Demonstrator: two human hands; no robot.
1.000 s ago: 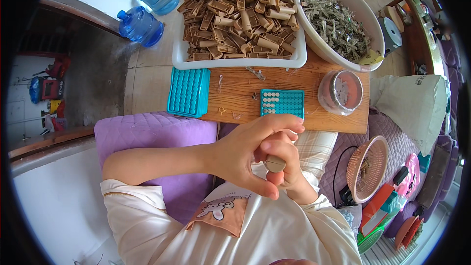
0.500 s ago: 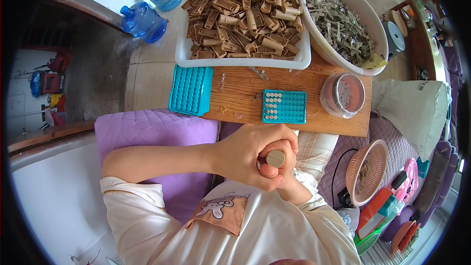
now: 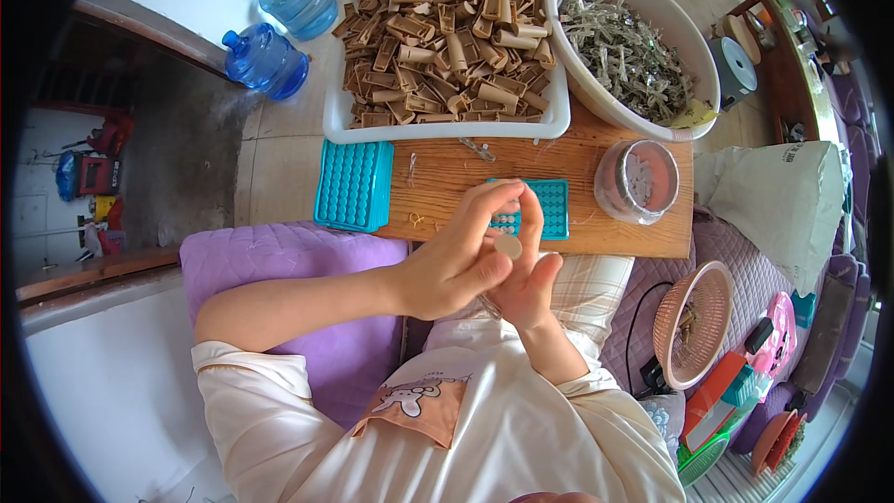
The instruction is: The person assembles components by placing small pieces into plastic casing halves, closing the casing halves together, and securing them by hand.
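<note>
- Across the top of the view, a white tray (image 3: 346, 121) is lying heaped with brown tube-shaped pieces (image 3: 442, 28), and its near edge is resting on the wooden board (image 3: 447, 177).
- Just to its right, a white round basin (image 3: 652, 121) is holding a pile of thin grey-green bits and is touching the board's far right corner.
- Over on the floor to the left, two blue water jugs (image 3: 279, 33) are standing side by side, well apart from the hands.
- At the board's left end, a teal gridded tray (image 3: 354, 184) is lying flat, partly overhanging the edge.
- At the board's right end, a clear round jar (image 3: 637, 181) is standing upright with small pale pieces inside.
- Lower right, a woven basket (image 3: 697, 321) is sitting tilted on the purple cushion.
- Near the board's front edge, a smaller teal gridded tray (image 3: 549, 207) is lying partly hidden behind the fingers.
- Above the lap, the left hand (image 3: 456, 261) is curling around from the left, its thumb and fingers pressing on a small round tan piece (image 3: 508, 246).
- Against it, the right hand (image 3: 526, 270) is meeting it from below, fingers pointing up and touching the same piece, so both hands are pinching it between them just in front of the smaller tray.
</note>
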